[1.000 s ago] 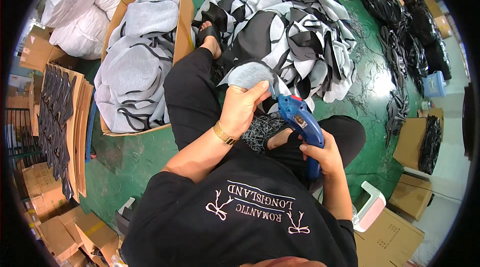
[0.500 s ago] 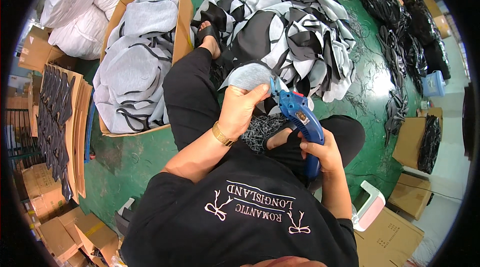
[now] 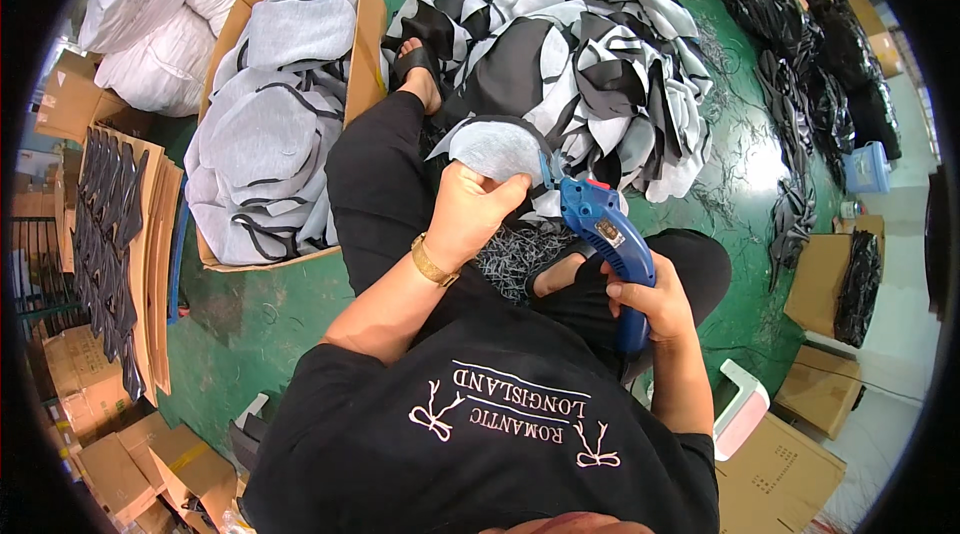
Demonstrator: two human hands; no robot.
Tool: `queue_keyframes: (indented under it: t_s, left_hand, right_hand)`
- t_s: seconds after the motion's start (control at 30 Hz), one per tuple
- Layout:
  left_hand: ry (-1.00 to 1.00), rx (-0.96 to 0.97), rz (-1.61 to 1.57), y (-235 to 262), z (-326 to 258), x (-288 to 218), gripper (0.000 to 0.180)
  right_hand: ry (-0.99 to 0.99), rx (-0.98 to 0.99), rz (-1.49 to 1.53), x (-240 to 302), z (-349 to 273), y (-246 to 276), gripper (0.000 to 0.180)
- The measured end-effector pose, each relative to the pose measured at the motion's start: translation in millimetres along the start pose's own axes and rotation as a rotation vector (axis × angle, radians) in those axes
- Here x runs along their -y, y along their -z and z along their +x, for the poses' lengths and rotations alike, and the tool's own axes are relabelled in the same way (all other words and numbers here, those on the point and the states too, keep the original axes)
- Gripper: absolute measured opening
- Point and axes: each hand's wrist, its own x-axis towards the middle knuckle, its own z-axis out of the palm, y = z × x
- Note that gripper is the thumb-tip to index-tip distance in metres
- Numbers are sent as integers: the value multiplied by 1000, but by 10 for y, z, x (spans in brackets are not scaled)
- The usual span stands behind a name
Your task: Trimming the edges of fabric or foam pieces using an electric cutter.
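My left hand [image 3: 474,208] pinches a curved grey fabric piece [image 3: 497,152] with a black edge by its lower border. In my right hand [image 3: 655,298] is the handle of a blue electric scissors [image 3: 608,227], fingers wrapped round it. The tool's head points up and left, and its blades meet the right edge of the fabric piece, close to my left fingertips. Just beyond lies a large heap of grey and black fabric pieces [image 3: 510,64] on the floor. Between my legs is a pile of thin fabric trimmings [image 3: 520,259].
At the left, a cardboard box [image 3: 368,64] is filled with grey fabric pieces [image 3: 265,134]. White sacks [image 3: 150,64] stand behind it. Black plastic bags [image 3: 755,14] and cartons [image 3: 820,374] line the right side. A pink and white device [image 3: 742,412] stands near my right elbow.
My left hand and the fabric piece have shifted slightly left. The scissors have moved a little to the right and down, their blades still at the piece's edge.
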Motion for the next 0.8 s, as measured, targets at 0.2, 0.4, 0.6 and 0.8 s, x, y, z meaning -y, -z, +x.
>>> queue_keyframes:
  t_s: [0.2, 0.4, 0.6, 0.8]
  left_hand:
    - [23, 65, 139, 63, -6, -51, 16]
    - [209, 105, 61, 43, -49, -57, 16]
    - [365, 253, -183, -50, -157, 22, 31]
    - [391, 190, -382, -148, -192, 77, 34]
  right_hand:
    - [-15, 22, -101, 113, 5, 28, 35]
    - [58, -2, -32, 173, 197, -42, 34]
    - [252, -124, -166, 284, 514, -228, 40]
    - [289, -190, -374, 263, 602, -387, 39]
